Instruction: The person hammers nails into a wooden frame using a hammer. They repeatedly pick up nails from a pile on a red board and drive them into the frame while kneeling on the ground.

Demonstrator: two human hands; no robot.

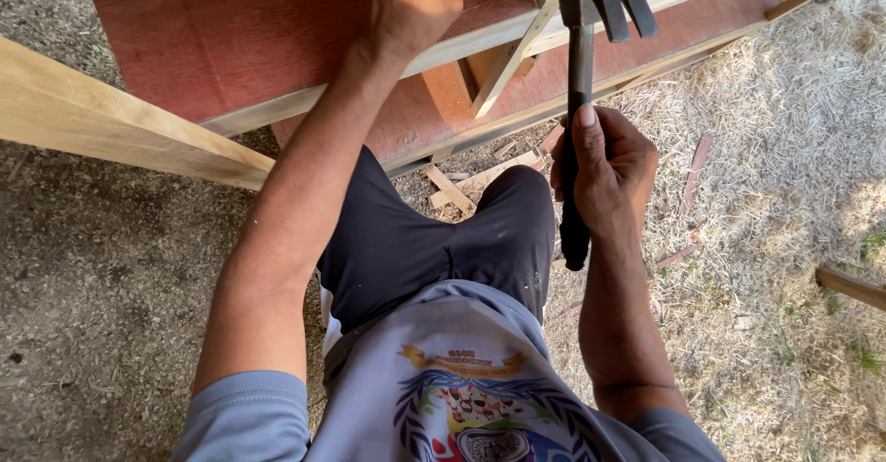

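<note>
Right hand [604, 171] gripping hammer [581, 74], left hand [413, 0] on board edge [305, 102]

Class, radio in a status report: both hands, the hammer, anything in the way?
Right hand gripping claw hammer, head raised. Left hand pressing red board. Pale wood strip beside hammer head.

Reddish-brown plywood sheet [231, 28] at 11 o'clock, pale yellowish wooden plank [111, 120] at 9, black-handled dark steel claw hammer [577, 102] at 1, black shorts [434, 240].
</note>
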